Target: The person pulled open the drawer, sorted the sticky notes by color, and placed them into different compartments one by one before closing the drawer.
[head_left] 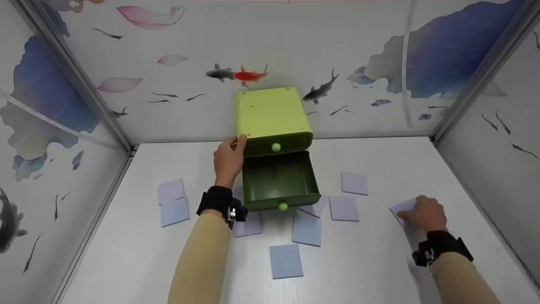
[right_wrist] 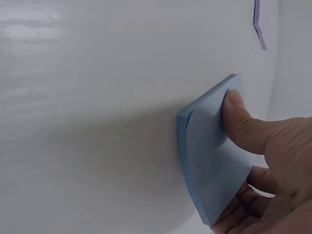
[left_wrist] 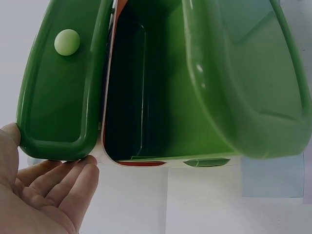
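A small two-drawer box in green stands against the back wall. Its upper drawer is closed, while the lower drawer is pulled out and bare inside. With thumb at the top edge and fingers along the side, my left hand grips the box's front left corner. Out at the right of the table, my right hand pinches a pad of sticky notes, thumb on its face and fingers behind. The pad is tilted, pale blue in the right wrist view, its top sheet slightly lifted at one edge.
Several lilac and blue sticky-note pads lie on the white table: a blue pad in front, a lilac pad to the right, and two overlapping at left, one blue. Some sit partly beneath the drawer. Patterned walls enclose the table.
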{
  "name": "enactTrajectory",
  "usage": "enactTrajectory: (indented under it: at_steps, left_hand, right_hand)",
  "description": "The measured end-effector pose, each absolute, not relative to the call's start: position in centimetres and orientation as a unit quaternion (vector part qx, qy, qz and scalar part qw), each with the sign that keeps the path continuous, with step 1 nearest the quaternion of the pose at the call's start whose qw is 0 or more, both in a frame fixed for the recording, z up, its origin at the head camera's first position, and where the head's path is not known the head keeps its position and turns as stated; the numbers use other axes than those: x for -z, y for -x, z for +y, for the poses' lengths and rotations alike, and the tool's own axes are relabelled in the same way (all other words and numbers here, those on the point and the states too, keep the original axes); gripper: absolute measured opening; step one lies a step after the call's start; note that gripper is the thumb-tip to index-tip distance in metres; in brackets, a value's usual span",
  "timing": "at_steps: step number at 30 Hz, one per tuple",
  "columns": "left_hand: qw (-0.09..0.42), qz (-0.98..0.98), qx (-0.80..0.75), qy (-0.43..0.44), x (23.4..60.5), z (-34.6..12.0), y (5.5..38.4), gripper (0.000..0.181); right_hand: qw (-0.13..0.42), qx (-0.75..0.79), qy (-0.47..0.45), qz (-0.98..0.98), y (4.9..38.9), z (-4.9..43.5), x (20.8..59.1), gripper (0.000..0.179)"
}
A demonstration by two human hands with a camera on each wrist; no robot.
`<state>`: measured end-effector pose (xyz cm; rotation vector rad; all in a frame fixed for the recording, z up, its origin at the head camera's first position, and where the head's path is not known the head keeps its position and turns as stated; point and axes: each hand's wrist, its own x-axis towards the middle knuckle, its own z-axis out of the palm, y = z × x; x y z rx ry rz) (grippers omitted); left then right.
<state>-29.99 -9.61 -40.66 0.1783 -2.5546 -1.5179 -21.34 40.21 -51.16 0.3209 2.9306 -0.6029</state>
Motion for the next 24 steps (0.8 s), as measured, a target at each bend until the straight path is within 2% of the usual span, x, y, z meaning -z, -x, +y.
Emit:
enactTrajectory:
  at_steps: [5,14,24]
  left_hand:
    - [0.085,-0.855,0.509,-0.058,40.7,-9.7,30.0,0.055]
    - [0.086,-0.853,0.51,-0.063,40.6,-9.7,30.0,0.054]
    - [0.081,-0.855,0.508,-0.071,40.7,-9.7,30.2,0.057]
  right_hand:
    - [0.071,0.205,-0.109,0.97,21.3,40.0,51.0,0.078]
    - [0.084,0.211,-0.137,0.964,21.4,39.9,51.1,0.057]
    - [0.033,0.207,-0.136,0.968,21.5,39.1,50.8,0.037]
